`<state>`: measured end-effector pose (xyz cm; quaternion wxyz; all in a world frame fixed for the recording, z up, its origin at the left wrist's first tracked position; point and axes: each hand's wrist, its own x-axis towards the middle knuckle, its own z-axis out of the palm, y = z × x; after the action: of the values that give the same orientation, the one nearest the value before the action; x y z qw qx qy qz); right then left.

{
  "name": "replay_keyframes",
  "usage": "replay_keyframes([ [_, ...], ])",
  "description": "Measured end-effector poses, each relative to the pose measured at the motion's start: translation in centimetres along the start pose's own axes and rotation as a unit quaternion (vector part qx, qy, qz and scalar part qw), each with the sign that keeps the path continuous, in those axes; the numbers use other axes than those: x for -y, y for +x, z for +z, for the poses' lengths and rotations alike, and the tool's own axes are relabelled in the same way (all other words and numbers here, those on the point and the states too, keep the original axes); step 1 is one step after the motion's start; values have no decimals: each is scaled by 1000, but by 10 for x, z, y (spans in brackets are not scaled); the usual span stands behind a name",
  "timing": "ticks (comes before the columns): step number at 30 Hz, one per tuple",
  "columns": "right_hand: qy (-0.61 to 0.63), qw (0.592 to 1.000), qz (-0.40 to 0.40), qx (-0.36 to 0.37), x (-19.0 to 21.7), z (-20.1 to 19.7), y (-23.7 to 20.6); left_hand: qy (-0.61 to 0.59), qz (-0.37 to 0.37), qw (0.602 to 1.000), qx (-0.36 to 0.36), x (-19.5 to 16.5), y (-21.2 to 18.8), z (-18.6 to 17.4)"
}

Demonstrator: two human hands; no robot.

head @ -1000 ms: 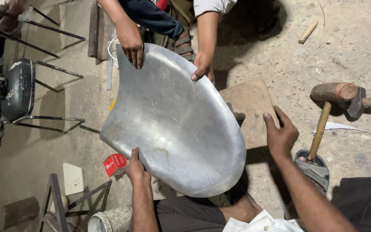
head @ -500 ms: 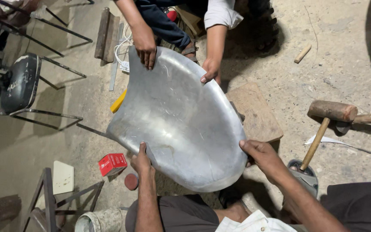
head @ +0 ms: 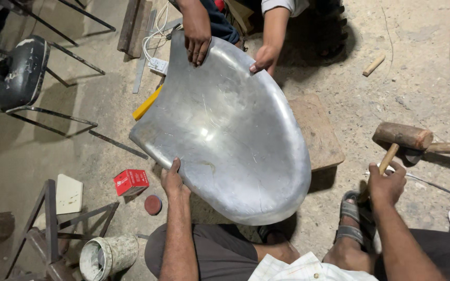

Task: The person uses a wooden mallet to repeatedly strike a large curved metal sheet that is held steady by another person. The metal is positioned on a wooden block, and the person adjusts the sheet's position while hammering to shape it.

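Observation:
A large curved sheet of shiny aluminium lies over a wooden block on the floor. My left hand grips its near left edge. My right hand is closed around the wooden handle of a mallet lying to the right. Another person's two hands hold the sheet's far edge.
A red box, a round reddish disc, a white tile and a dirty bucket sit at the left. Metal frames and a black seat stand further left. A yellow tool pokes from under the sheet.
My right hand left the sheet's right edge, moved right and took hold of the mallet handle. The sheet shifted slightly; the other person's hands stayed on its far edge.

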<state>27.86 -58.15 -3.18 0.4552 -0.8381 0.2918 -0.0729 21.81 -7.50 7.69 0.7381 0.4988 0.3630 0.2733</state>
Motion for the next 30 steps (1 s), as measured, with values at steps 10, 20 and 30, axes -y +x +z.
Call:
replay_keyframes([
  [10, 302, 911, 247, 136, -5, 24, 3, -30, -27, 998, 38, -21, -17, 20],
  [20, 43, 963, -58, 258, 109, -122, -85, -17, 132, 991, -2, -24, -6, 16],
  [30, -304, 902, -172, 255, 167, -149, -106, -103, 150, 983, 35, -30, -20, 14],
])
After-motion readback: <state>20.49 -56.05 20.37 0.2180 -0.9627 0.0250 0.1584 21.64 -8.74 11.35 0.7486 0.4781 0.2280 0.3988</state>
